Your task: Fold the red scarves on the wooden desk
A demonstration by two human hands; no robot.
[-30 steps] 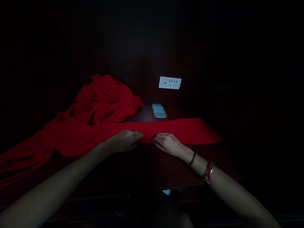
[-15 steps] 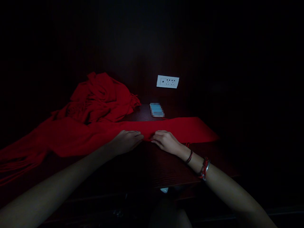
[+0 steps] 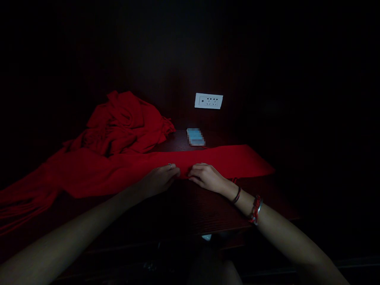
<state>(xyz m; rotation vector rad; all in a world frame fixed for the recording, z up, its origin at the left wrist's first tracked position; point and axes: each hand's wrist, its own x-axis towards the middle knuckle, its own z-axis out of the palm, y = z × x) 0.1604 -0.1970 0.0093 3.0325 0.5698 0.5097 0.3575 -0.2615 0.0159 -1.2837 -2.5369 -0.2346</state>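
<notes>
A red scarf [image 3: 231, 160] with fringe at its left end lies stretched across the dark wooden table, folded into a long band toward the right. My left hand [image 3: 163, 177], a ring on one finger, pinches the scarf's near edge around the middle. Just to the right, my right hand [image 3: 206, 176] grips the same edge, fingers curled in. A short stretch of red cloth shows between the two hands. My fingertips are partly hidden under the knuckles.
A crumpled heap of red fringed cloth [image 3: 127, 118] sits at the back left, against the scarf. Behind the scarf lies a blurred-out light blue flat object [image 3: 196, 137]. A white socket panel [image 3: 208, 101] is on the dark wall. The table's front edge [image 3: 219, 230] runs below my hands.
Both hands stay almost in place on the scarf's near edge. The view has shifted very slightly; the scarf and the heap look the same.
</notes>
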